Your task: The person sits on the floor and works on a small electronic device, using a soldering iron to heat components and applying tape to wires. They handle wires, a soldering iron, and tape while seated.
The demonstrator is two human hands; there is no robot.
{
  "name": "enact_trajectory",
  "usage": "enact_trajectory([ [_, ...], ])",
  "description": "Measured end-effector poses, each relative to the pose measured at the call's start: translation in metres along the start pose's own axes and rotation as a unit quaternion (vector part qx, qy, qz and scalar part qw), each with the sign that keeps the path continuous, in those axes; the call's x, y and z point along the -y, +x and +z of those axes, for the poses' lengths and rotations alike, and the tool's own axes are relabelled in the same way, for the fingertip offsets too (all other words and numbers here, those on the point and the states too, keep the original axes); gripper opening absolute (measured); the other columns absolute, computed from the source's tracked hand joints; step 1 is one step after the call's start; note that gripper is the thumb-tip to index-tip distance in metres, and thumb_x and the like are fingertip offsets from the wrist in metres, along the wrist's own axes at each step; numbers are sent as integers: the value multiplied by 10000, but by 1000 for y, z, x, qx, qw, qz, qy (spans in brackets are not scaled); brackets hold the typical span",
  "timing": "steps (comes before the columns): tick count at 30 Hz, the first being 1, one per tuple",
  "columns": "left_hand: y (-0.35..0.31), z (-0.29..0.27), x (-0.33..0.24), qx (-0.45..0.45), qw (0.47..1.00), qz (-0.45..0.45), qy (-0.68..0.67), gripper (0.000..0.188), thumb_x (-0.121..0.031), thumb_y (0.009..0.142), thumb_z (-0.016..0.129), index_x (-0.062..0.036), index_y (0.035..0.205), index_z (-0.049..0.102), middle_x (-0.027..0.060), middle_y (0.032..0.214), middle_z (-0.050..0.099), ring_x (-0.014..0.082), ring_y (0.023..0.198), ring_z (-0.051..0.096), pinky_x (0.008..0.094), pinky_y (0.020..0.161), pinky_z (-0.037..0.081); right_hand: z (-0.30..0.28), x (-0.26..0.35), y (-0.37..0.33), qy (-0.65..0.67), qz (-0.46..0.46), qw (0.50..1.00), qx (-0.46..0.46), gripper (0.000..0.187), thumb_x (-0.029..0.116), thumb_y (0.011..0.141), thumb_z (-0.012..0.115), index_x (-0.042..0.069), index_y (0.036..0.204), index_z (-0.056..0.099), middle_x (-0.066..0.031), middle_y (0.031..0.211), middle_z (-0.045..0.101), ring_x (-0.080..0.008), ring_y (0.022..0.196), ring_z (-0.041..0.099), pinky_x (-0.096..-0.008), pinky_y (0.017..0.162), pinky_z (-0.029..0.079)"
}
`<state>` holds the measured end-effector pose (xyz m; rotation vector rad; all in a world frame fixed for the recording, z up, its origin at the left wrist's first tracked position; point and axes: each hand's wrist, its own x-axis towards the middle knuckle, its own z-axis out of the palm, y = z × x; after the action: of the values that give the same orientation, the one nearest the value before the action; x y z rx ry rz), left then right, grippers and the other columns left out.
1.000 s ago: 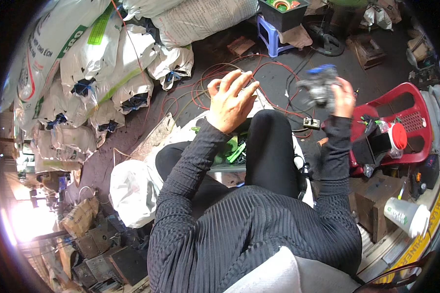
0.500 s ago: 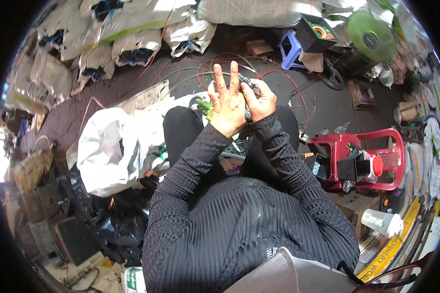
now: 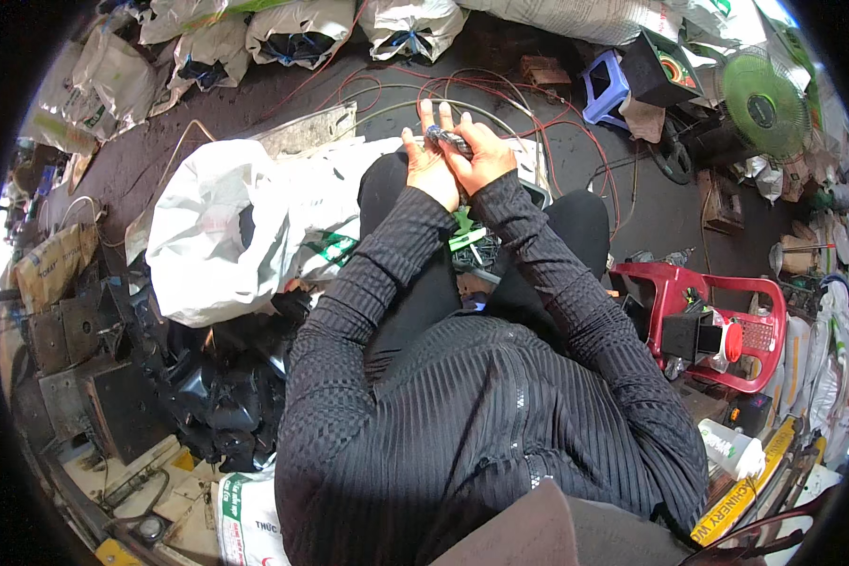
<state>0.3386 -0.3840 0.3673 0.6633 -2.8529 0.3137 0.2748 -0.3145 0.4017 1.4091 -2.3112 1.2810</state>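
My left hand (image 3: pixel 428 174) is held out beyond my knees, fingers stretched and apart. My right hand (image 3: pixel 486 157) is closed on a small grey-and-black mottled piece (image 3: pixel 451 141), too small to name, which lies across the left fingers. The two hands touch. Below them, between my legs, a bright green piece (image 3: pixel 467 233) shows above a container with dark small parts (image 3: pixel 481 253), partly hidden by my right sleeve.
A large white sack (image 3: pixel 212 226) stands left of my legs, with black plastic parts (image 3: pixel 226 406) nearer. On the right are a red plastic chair (image 3: pixel 774 325) with a black box (image 3: pixel 686 335), a blue stool (image 3: pixel 606 92) and a green fan (image 3: pixel 762 106). Red hoses (image 3: pixel 585 141) cross the floor.
My hands have moved slightly away from my body, and the right fingers now pinch the mottled piece across the left fingers. The view has shifted, showing more of the container between my legs.
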Motion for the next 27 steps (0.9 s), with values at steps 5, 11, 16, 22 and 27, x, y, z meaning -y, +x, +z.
enact_trajectory([
  [5,2,8,0,66,996,35,-39,702,-368,851,432,-141,1463,175,203,1521,67,433,1394,-6,627,1012,121,7,-17,14,-25,4,1000,-14,263,253,762,677,52,928,646,-138,839,633,-307,735,624,-374,656,495],
  [11,6,11,2,-45,989,-37,138,686,-475,871,426,-263,1466,158,86,1539,101,427,1383,102,688,948,253,-4,13,-47,158,62,983,69,246,178,760,701,41,960,656,-143,863,662,-233,792,658,-319,705,497],
  [16,3,8,12,-18,991,3,-131,672,-323,885,496,-216,1467,178,155,1512,162,467,1363,137,704,869,314,-17,38,-60,285,139,944,87,222,172,787,687,32,956,654,-110,829,672,-187,781,650,-307,728,495],
  [22,-8,11,5,-48,995,28,85,603,-368,879,410,-159,1431,289,87,1517,195,312,1405,111,527,1080,199,-8,12,-8,46,67,995,60,210,226,810,657,74,953,678,-133,884,660,-267,750,650,-338,680,510],
  [27,-1,9,30,-45,972,48,-226,635,-272,860,451,-170,1450,238,129,1454,308,309,1321,286,463,1031,289,-9,39,-76,303,59,946,94,221,178,770,701,63,958,682,-113,890,683,-187,813,665,-310,768,509],
])
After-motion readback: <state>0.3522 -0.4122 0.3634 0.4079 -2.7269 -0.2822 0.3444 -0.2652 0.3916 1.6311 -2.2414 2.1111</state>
